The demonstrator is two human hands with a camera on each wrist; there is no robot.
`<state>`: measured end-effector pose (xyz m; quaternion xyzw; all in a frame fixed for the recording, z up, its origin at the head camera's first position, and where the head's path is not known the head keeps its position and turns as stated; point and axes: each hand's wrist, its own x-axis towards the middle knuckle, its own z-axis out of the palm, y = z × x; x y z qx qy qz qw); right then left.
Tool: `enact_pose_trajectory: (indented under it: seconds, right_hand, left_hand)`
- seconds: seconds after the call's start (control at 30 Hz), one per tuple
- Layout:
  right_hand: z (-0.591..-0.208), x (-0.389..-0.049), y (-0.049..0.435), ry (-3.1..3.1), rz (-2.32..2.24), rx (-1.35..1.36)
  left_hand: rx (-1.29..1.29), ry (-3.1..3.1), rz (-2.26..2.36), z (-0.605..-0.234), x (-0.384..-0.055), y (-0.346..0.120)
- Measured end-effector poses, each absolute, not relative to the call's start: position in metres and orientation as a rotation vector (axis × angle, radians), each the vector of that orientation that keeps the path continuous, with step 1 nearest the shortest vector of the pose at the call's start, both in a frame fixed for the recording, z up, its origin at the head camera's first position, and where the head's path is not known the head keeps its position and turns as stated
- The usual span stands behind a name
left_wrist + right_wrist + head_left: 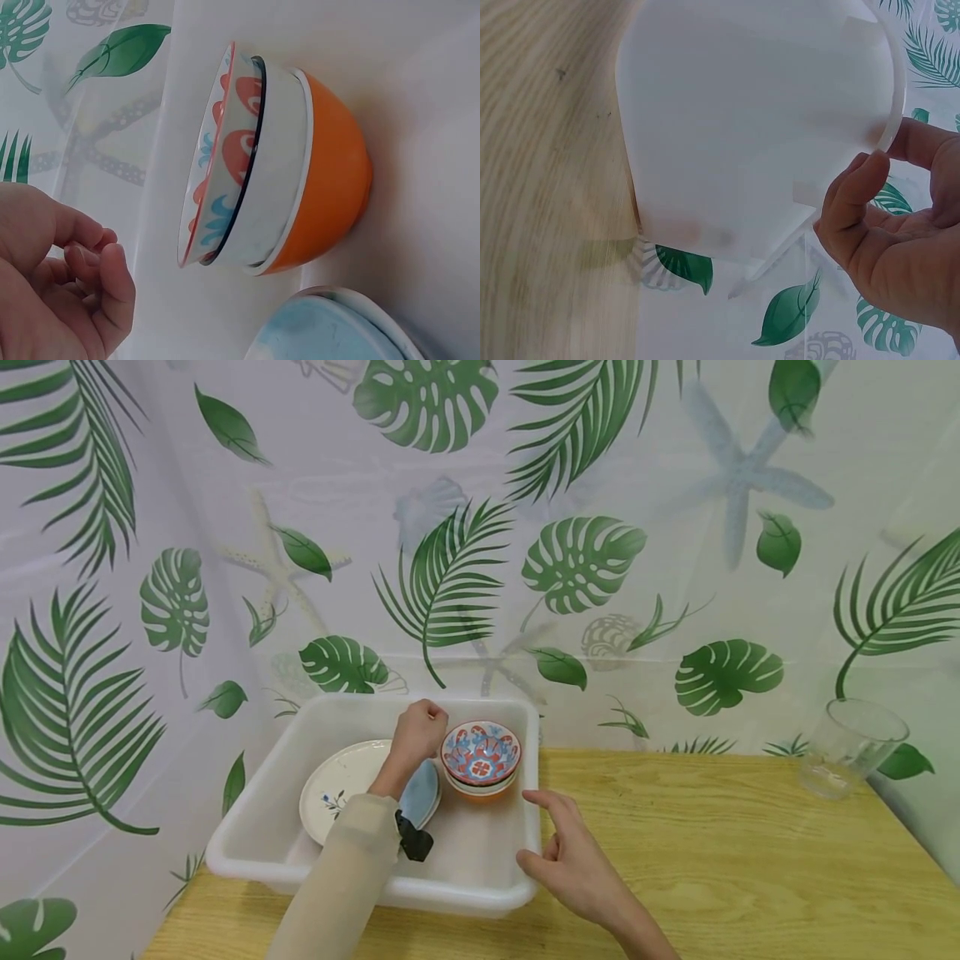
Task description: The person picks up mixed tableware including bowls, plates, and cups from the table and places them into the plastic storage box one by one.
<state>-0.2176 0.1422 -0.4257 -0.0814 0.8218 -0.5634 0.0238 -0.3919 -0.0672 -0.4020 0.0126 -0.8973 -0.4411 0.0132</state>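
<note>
My left hand [422, 727] hangs over the white plastic basin [247, 852], just left of a stack of bowls, its fingers loosely curled with nothing in them. The top bowl [482, 753] has a red and blue pattern; beneath it sit a white bowl [277, 150] and an orange bowl [337, 172], nested. A large white plate [322, 785] with a blue flower and a pale blue plate [422, 793] lie left of the bowls, partly hidden by my left forearm. My right hand [573, 860] is at the basin's right rim, thumb and forefinger spread apart, fingertips right at the edge.
A clear glass [855, 752] stands at the back right of the wooden table [712, 852]. Behind the table hangs a leaf-patterned sheet [480, 527], which also covers the left side. The basin's raised walls surround the dishes.
</note>
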Motion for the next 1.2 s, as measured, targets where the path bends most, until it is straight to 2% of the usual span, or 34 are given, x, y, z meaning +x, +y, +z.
enact_pose_trajectory:
  seconds: [1.2]
  right_hand:
    - [-0.4275, -0.2176, 0.1498, 2.518, -1.705, -0.382]
  left_hand:
    - [-0.107, -2.567, -1.434, -0.3986, -0.3883, -0.0646]
